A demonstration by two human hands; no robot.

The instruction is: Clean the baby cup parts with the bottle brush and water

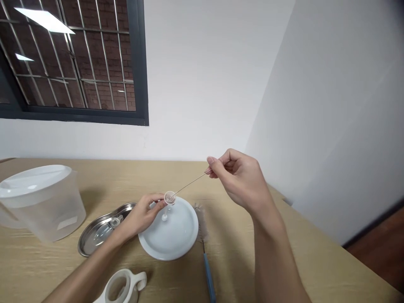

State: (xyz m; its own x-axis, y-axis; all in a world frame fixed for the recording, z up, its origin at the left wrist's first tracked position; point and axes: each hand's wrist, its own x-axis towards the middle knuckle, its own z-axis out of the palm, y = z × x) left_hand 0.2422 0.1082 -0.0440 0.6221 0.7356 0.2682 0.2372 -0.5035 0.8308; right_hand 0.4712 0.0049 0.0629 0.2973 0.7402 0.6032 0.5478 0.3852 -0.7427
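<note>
My left hand (148,212) pinches a small clear round cup-like piece (169,198) by its rim, above the near-white bowl (168,240). A clear stem with a white ball-shaped end (164,217) shows below that piece. My right hand (238,179), raised to the right, grips a thin metal wire rod (192,182) between thumb and fingers. The rod slants down to the left, and its far end goes into the opening of the clear piece. What sits on the rod's tip cannot be made out.
A bottle brush with a blue handle (208,277) lies right of the bowl. At left are a metal kidney dish (83,244) holding clear parts and a lidded plastic pitcher (59,206). A white ring with handles (128,277) lies at the near edge. The wall (202,105) rises behind the table.
</note>
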